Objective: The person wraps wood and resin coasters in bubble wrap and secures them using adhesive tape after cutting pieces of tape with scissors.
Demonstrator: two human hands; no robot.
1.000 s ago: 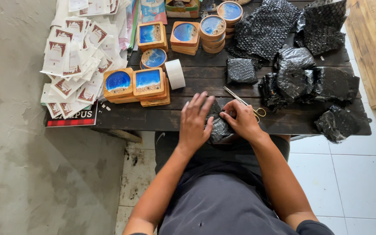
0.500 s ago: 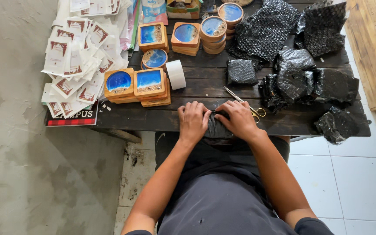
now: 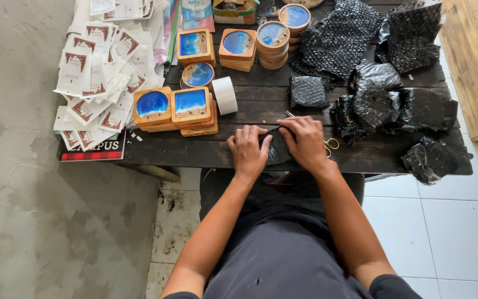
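My left hand (image 3: 248, 152) and my right hand (image 3: 304, 143) press together on a small bundle in black bubble wrap (image 3: 276, 150) at the near edge of the dark wooden table (image 3: 195, 152). Both hands cover most of the bundle, and the fingers curl over its top. Scissors with yellow handles (image 3: 330, 145) lie just right of my right hand, partly hidden by it. A roll of white tape (image 3: 225, 95) stands a little beyond my left hand.
Wooden coasters with blue resin tops (image 3: 175, 108) are stacked left of centre and further back (image 3: 238, 45). Several black wrapped bundles (image 3: 385, 105) lie at the right, with loose black bubble wrap (image 3: 341, 36) behind. Paper cards (image 3: 98, 72) pile up at the left.
Both hands and the black bundle have shifted from the table's edge a little further onto the table. The hands have closed in tighter over it.
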